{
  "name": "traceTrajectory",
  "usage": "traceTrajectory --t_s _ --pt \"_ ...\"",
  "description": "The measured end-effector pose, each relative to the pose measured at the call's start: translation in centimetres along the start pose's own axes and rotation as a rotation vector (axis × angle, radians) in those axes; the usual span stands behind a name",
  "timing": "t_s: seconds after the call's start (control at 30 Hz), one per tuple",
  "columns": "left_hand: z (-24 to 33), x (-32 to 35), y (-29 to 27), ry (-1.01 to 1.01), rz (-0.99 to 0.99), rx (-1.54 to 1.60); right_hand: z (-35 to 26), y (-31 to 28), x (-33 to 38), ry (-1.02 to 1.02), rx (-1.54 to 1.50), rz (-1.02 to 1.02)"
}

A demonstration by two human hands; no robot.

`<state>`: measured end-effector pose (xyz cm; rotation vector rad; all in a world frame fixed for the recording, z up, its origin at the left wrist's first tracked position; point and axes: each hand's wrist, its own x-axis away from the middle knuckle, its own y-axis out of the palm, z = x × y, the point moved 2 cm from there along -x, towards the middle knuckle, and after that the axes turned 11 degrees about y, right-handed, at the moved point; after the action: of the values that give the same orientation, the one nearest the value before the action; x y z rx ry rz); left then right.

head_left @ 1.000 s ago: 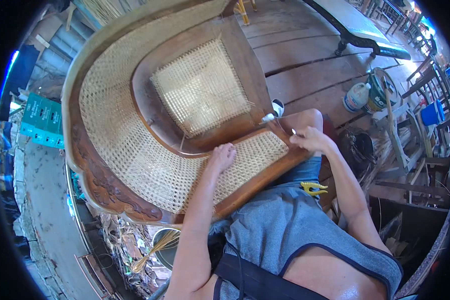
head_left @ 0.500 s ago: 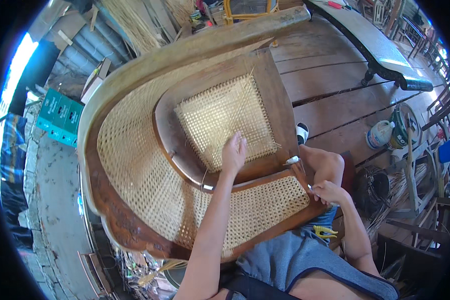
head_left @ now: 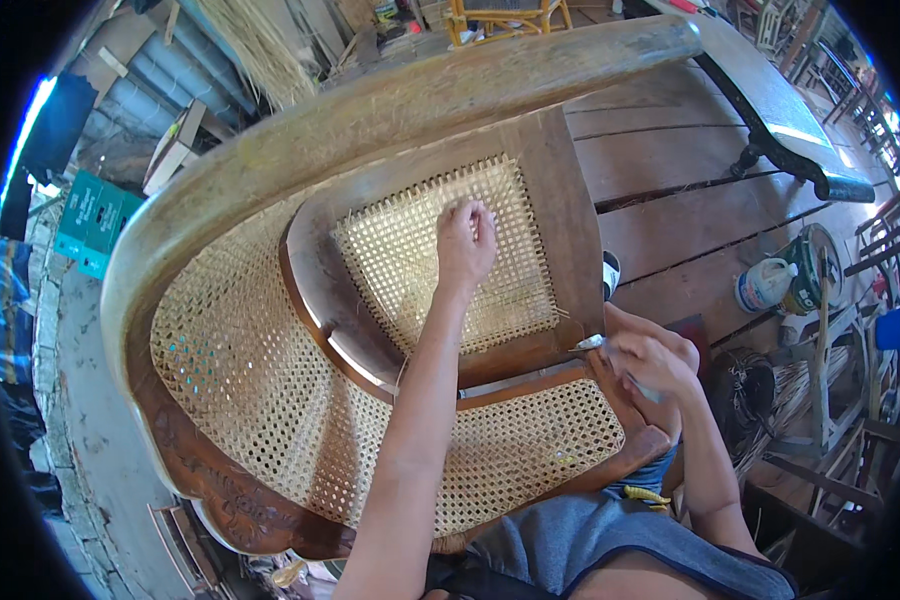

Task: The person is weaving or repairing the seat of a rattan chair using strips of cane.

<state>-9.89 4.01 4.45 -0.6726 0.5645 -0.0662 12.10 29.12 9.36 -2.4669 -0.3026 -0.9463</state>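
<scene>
A wooden chair with woven cane lies across my lap. My left hand [head_left: 467, 238] is over the square cane seat panel [head_left: 405, 250], its fingers curled in; whatever they pinch, if anything, is too small to make out. Beside the near right corner of the seat, my right hand [head_left: 655, 362] is closed and smeared by motion, and what it grips is unclear. Near its fingers, a small white-handled tool [head_left: 587, 342] lies on the wooden frame. The curved cane back [head_left: 530, 430] stretches around the seat, nearest to my left forearm.
A long dark-legged bench [head_left: 780, 120] stands at the far right on the plank floor. A whitish plastic jug [head_left: 767, 284] is next to a dark green tub. Green crates [head_left: 98, 220] are at the left. A yellow-handled tool [head_left: 647, 496] lies by my lap.
My left hand has moved up and away across the seat panel. My right hand has risen slightly toward the white-handled tool. The chair sits lower left in the view and looks tilted differently.
</scene>
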Motion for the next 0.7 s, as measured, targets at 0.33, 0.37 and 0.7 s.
traceTrajectory --t_s 0.33,0.37,0.7 --pt "-0.6 1.7 -4.0 -0.091 0.221 0.206 -12.2 0.6 -10.3 -0.432 0.374 0.547" --pt "-1.1 1.9 -2.6 -0.076 0.117 0.270 -12.4 1.0 -10.4 -0.417 0.353 0.507" --pt "1.1 2.9 -0.7 -0.025 0.330 0.653 -11.1 1.1 -10.8 -0.362 0.437 0.475"
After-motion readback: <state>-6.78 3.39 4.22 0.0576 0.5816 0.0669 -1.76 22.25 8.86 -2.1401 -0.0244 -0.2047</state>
